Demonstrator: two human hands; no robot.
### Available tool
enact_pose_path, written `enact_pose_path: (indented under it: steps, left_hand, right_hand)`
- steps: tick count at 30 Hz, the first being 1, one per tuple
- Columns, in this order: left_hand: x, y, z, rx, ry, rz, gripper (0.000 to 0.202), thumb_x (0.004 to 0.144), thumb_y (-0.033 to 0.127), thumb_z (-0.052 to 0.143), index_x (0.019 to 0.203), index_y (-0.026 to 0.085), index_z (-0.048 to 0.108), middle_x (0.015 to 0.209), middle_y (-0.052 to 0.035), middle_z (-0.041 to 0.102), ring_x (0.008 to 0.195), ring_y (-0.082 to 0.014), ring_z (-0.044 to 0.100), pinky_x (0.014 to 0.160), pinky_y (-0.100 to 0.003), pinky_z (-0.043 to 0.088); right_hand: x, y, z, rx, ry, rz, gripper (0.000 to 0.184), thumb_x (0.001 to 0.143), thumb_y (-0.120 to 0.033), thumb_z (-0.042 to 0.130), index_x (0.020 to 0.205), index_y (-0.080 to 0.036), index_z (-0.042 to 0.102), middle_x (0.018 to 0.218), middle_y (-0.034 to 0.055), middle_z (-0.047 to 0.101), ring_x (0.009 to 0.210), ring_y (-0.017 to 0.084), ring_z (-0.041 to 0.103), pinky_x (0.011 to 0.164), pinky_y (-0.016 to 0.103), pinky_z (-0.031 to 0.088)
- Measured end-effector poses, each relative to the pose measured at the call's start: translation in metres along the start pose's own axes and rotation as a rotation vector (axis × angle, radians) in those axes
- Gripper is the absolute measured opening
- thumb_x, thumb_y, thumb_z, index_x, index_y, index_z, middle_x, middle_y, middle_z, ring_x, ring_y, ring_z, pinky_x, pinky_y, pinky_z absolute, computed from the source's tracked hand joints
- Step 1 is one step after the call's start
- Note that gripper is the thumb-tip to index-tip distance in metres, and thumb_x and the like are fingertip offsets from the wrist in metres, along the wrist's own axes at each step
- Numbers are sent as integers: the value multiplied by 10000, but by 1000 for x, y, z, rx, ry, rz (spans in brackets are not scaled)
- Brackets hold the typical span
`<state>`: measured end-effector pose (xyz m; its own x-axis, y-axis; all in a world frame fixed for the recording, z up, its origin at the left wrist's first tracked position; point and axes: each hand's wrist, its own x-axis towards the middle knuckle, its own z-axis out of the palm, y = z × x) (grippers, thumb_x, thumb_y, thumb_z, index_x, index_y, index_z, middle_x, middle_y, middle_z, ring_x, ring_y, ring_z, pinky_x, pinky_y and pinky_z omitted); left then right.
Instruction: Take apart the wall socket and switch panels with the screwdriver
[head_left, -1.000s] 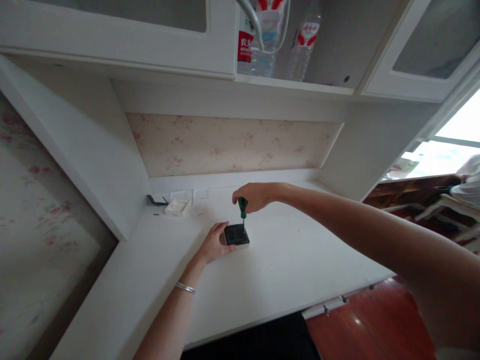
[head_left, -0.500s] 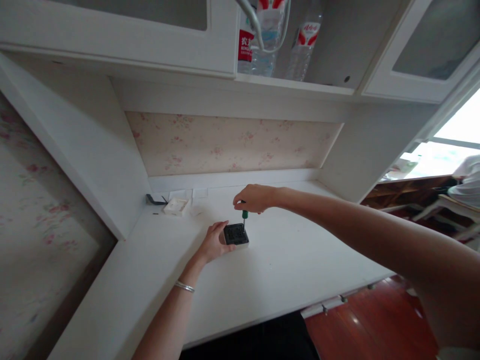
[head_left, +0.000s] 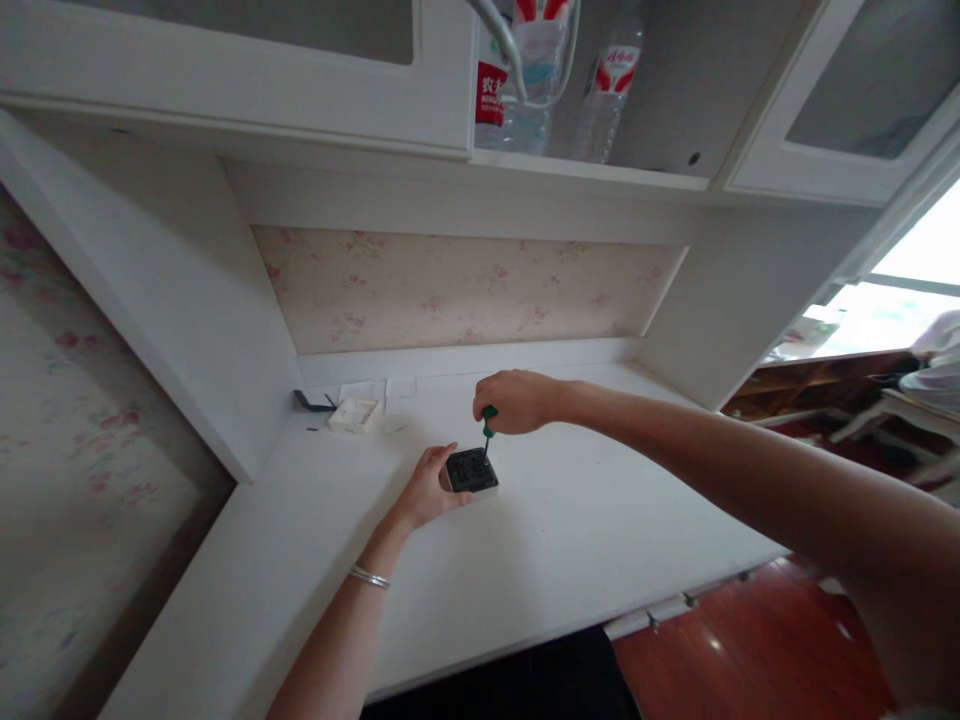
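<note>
Clasping with your left hand (head_left: 426,494) a square black-and-white plastic box (head_left: 469,470), with your right hand (head_left: 517,402) a green-handled metal screwdriver (head_left: 488,431), you seem mid-screwing; next, press steadily.

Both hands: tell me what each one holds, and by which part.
The right hand grips the green screwdriver by its handle. The left hand holds the black-topped box by its left end.

In front of me stretched a white desk (head_left: 600,520), with pale floral wallpaper (head_left: 450,295) along its far side and white cabinets (head_left: 225,80) above. To my left stood another flowered wall (head_left: 67,500), dimly lit. On the far right a window (head_left: 915,235) glared white, and at near right the reddish floor (head_left: 697,665) shone.
</note>
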<state>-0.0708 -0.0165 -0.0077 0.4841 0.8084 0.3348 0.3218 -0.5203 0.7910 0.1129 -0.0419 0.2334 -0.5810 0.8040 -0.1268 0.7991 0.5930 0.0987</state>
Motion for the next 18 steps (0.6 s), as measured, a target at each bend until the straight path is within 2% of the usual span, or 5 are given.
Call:
enact_pose_path:
  steps: [6, 9, 14, 18]
  left_hand:
    - [1, -5, 5, -78, 25, -31, 862, 514, 351, 814, 1290, 227, 462, 1214, -94, 420, 1160, -258, 445, 1038, -425, 337]
    - [1, -8, 6, -68, 38, -24, 893, 486, 373, 826, 1287, 208, 468, 1231, -106, 416, 1163, -269, 446, 1041, -425, 336]
    - [0, -8, 1, 13, -9, 1, 859, 532, 443, 796, 1280, 177, 468, 1234, -116, 430, 1157, -263, 457, 1033, -408, 348]
    - [1, -4, -2, 39, -29, -1, 822, 546, 449, 788, 1265, 199, 477, 1228, -112, 449, 1149, -266, 463, 1024, -418, 349]
  right_hand:
    - [3, -5, -15, 77, 148, 44, 278, 733, -251, 492, 907, -187, 699, 950, 64, 694, 841, 211, 614, 740, 273, 423]
    - [8, -9, -9, 76, 137, 21, 283, 733, -259, 486, 898, -180, 701, 950, 71, 697, 851, 218, 617, 750, 276, 423]
    - [15, -16, 4, 68, 100, 20, 285, 732, -260, 483, 894, -181, 703, 955, 77, 698, 872, 232, 622, 760, 276, 428]
    - [18, -17, 8, 58, 87, 20, 286, 740, -256, 480, 905, -181, 703, 963, 82, 696, 876, 228, 623, 764, 271, 427]
